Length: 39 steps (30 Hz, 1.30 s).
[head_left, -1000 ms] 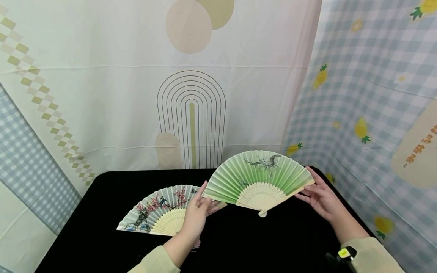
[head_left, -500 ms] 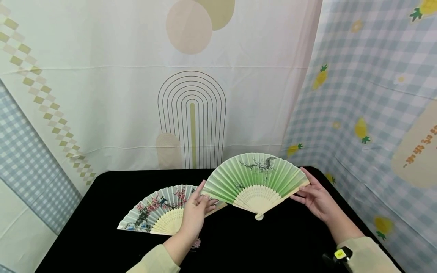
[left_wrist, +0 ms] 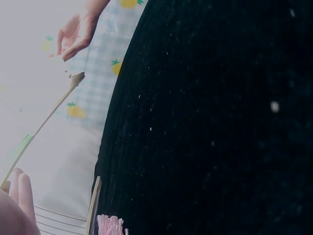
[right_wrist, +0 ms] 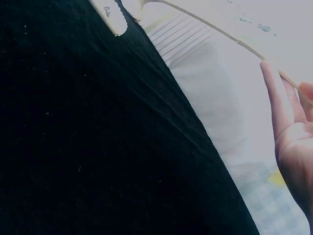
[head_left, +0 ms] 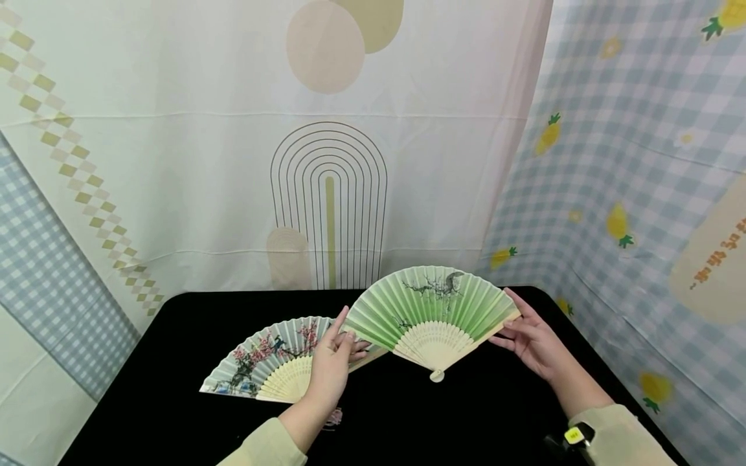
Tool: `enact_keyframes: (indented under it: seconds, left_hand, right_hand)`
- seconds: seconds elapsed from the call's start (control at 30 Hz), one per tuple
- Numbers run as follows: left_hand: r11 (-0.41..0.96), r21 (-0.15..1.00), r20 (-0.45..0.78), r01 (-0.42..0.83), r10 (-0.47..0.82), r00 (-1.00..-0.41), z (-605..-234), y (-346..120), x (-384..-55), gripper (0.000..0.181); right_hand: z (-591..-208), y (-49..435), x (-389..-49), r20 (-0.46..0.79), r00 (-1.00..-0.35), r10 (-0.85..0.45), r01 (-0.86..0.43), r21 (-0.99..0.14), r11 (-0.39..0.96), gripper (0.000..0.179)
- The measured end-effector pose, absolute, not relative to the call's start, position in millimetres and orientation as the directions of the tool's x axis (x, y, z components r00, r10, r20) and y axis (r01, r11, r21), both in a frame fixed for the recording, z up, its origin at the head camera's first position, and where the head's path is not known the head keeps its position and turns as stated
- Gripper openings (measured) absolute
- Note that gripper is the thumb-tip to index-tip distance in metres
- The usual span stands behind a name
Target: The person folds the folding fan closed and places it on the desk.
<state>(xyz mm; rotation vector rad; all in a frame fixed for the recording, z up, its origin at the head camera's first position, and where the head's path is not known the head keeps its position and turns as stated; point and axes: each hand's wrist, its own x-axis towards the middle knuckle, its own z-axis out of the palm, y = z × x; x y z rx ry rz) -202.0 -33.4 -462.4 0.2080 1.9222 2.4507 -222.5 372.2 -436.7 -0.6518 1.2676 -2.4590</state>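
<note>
A green folding fan (head_left: 434,304), spread wide with a dark branch-and-bird print, is held up above the black table between both hands. My left hand (head_left: 331,369) pinches its left edge between thumb and fingers. The right hand (head_left: 533,343) grips the opposite guard stick, thumb in front and fingers behind. Behind and below the left hand lies a second spread folding fan (head_left: 256,356), pale with pink blossoms and a blue bird. The left hand hides part of its right side. A pink tassel (left_wrist: 110,225) shows beside that fan in the left wrist view.
The black-covered table (head_left: 454,427) has rounded far corners. A white printed curtain (head_left: 204,194) hangs right behind it, and a blue checked curtain (head_left: 612,149) with pineapples borders the right side. A small black device with a yellow label (head_left: 574,435) sits at the right wrist.
The green fan has shifted slightly left and down, and the right hand has moved the same way with it. My left hand has barely moved. The blossom fan stays put.
</note>
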Motion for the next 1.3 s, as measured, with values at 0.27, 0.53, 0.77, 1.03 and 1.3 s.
enact_keyframes:
  seconds: [0.27, 0.53, 0.77, 1.03, 1.3]
  left_hand:
    - [-0.227, 0.972, 0.085, 0.055, 0.123, -0.989, -464.0, -35.3, -204.7, 0.059]
    - [-0.227, 0.973, 0.079, 0.051, 0.117, -0.99, -463.5, -34.4, -206.4, 0.059]
    - [-0.233, 0.971, 0.076, 0.047, 0.116, -0.99, -460.8, -33.5, -207.8, 0.059]
    - [-0.291, 0.956, 0.084, 0.048, 0.112, -0.99, -457.7, -32.6, -208.4, 0.06]
    - [-0.351, 0.935, 0.084, 0.047, 0.092, -0.992, -455.9, -28.5, -208.9, 0.062]
  right_hand:
    - [-437.1, 367.7, -223.5, 0.252, -0.851, -0.461, 0.06, -0.825, -0.561, 0.073]
    - [-437.0, 364.2, -223.0, 0.227, -0.855, -0.466, 0.076, -0.834, -0.546, 0.073]
    - [-437.1, 361.2, -223.2, 0.217, -0.861, -0.46, 0.066, -0.849, -0.524, 0.072]
    - [-436.5, 357.7, -224.3, 0.197, -0.866, -0.459, 0.08, -0.853, -0.516, 0.075]
    - [-437.9, 356.0, -223.8, 0.2, -0.86, -0.47, 0.089, -0.848, -0.522, 0.075]
